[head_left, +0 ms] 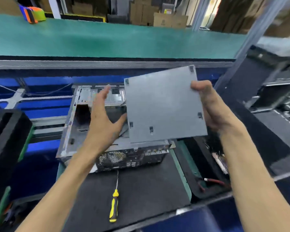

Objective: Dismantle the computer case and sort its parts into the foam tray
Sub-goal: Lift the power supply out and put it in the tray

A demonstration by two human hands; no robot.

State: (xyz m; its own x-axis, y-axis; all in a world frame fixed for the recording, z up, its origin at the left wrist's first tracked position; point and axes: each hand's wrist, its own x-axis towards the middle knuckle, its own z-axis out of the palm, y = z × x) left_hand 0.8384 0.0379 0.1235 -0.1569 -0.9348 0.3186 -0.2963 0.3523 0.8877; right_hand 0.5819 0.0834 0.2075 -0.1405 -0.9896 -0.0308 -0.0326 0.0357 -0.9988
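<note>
The grey computer case (70, 131) lies open on a black mat, its rear vents facing me. My right hand (211, 108) grips the right edge of the grey metal side panel (162, 104), lifted and tilted above the case's right half. My left hand (104, 118) hovers over the case with fingers spread and straight, its thumb close to the panel's left edge. A black foam tray (191, 166) with a red cable and a circuit board in it sits to the right of the case.
A yellow-and-black screwdriver (114, 205) lies on the black mat (149, 195) in front of the case. Black foam blocks (5, 136) stand at the left. A green shelf (107, 41) runs above. More dark computer cases (271, 91) are stacked at the right.
</note>
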